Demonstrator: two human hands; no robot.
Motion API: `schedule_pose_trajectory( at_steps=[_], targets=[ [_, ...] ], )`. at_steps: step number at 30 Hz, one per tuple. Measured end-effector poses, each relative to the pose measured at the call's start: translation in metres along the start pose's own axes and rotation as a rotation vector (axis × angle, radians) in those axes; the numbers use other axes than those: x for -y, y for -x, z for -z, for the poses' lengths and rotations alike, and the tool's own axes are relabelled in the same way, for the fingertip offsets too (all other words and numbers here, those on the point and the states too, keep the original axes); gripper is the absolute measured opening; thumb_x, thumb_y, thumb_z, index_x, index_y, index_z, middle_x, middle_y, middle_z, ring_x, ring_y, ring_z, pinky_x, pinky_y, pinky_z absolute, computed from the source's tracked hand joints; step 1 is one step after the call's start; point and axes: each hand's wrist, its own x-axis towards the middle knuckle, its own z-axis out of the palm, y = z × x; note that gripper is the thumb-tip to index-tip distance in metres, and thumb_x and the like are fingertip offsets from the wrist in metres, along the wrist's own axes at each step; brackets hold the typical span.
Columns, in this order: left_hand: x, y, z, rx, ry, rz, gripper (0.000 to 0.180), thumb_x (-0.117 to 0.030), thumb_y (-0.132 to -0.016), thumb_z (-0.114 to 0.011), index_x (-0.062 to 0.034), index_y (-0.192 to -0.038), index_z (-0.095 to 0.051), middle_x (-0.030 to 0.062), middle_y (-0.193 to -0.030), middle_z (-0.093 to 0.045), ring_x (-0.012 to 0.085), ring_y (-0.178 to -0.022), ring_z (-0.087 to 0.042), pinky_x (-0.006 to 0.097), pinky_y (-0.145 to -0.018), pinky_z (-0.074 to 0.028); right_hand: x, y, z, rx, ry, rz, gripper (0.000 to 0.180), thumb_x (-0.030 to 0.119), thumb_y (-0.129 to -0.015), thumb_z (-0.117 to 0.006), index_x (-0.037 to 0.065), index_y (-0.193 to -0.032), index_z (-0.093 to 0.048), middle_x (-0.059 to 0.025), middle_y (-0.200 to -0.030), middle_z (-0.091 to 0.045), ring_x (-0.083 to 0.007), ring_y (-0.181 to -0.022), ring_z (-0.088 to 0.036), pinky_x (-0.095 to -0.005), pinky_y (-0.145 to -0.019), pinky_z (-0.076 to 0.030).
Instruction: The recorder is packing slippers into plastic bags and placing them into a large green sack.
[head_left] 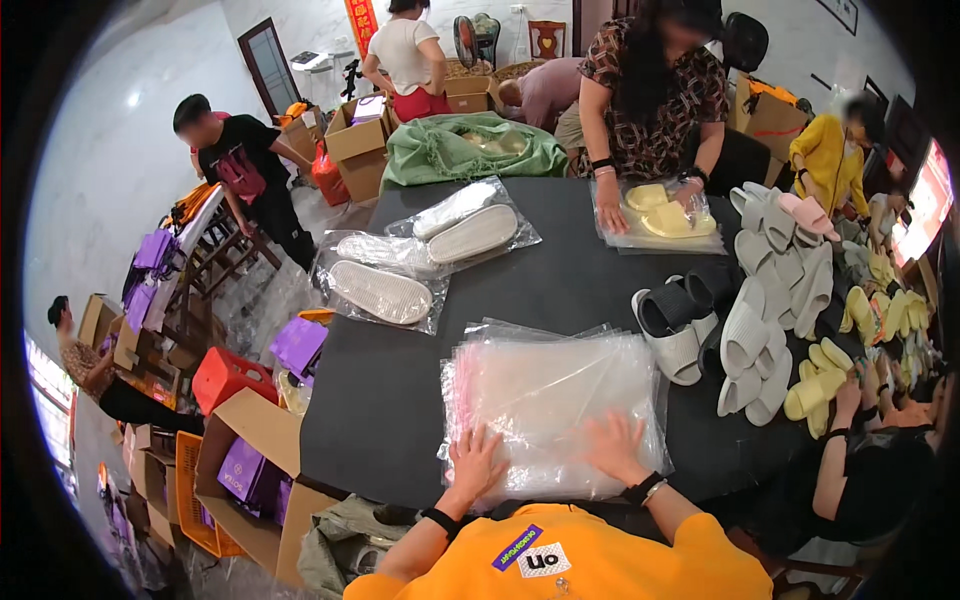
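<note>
A thick stack of clear plastic bags (560, 385) lies at the near edge of the black table, with a pink strip along its left side. My left hand (477, 462) rests on the stack's lower left corner, fingers spread. Over the lower right part is my right hand (614, 447), its fingers apart and smeared by motion. Neither hand grips anything. Beyond the stack, to the left, lie bagged white slippers (380, 293), and a second bagged pair (473, 235) overlaps them.
Loose grey slippers (745, 320) and yellow slippers (815, 390) pile up at the right. Across the black table (560, 285), a person handles bagged yellow slippers (672, 216). A green sack (470, 150) sits at the far edge. An open cardboard box (255, 430) holds purple packages at left.
</note>
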Motion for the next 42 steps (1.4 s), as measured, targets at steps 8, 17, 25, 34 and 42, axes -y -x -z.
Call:
schedule_pose_trajectory(
  at_steps=[8,17,25,34,42],
  targets=[
    [0.008,-0.004,0.000,-0.043,0.105,0.055,0.058,-0.042,-0.077,-0.063,-0.0157,-0.126,-0.047,0.0154,-0.137,-0.035,0.0369,-0.126,-0.029,0.057,-0.098,-0.021,-0.061,-0.005,0.012,-0.210,-0.302,-0.402,0.083,0.046,-0.068,-0.069,0.014,-0.136,-0.036,-0.0198,-0.148,-0.007,-0.0412,-0.135,-0.001,-0.0657,-0.101,-0.005],
    [0.045,-0.030,0.001,-0.125,0.458,0.467,0.079,-0.045,-0.080,-0.060,-0.0020,-0.137,-0.027,0.0224,-0.141,-0.027,0.0371,-0.129,-0.027,0.049,-0.103,-0.024,-0.075,0.001,-0.002,-0.108,-0.522,-0.465,0.083,0.046,-0.073,-0.066,0.015,-0.140,-0.028,-0.0205,-0.145,-0.018,-0.0395,-0.130,-0.025,-0.0466,-0.103,-0.027],
    [0.045,-0.034,0.011,-0.116,0.508,0.450,0.078,-0.037,-0.080,-0.062,0.0005,-0.137,-0.025,0.0264,-0.139,-0.028,0.0387,-0.128,-0.029,0.045,-0.103,-0.025,-0.081,-0.008,-0.014,-0.116,-0.567,-0.401,0.087,0.046,-0.071,-0.067,0.017,-0.141,-0.024,-0.0192,-0.142,-0.025,-0.0415,-0.125,-0.030,-0.0483,-0.100,-0.029],
    [-0.009,-0.166,0.062,-0.216,0.003,-0.124,0.061,-0.034,-0.076,-0.066,-0.0154,-0.130,-0.043,0.0167,-0.136,-0.036,0.0365,-0.126,-0.030,0.053,-0.098,-0.024,-0.065,-0.004,-0.005,-0.052,-0.467,-0.464,0.093,0.041,-0.069,-0.070,0.019,-0.142,-0.018,-0.0227,-0.144,-0.018,-0.0459,-0.125,-0.027,-0.0531,-0.099,-0.027],
    [-0.040,-0.230,0.025,-0.013,-0.156,-0.097,0.065,-0.052,-0.082,-0.054,-0.0174,-0.134,-0.038,0.0148,-0.138,-0.035,0.0356,-0.131,-0.026,0.058,-0.101,-0.017,-0.067,-0.003,-0.004,-0.033,-0.451,-0.455,0.092,0.039,-0.067,-0.071,0.017,-0.142,-0.021,-0.0206,-0.144,-0.019,-0.0458,-0.125,-0.027,-0.0538,-0.099,-0.027]
  ],
)
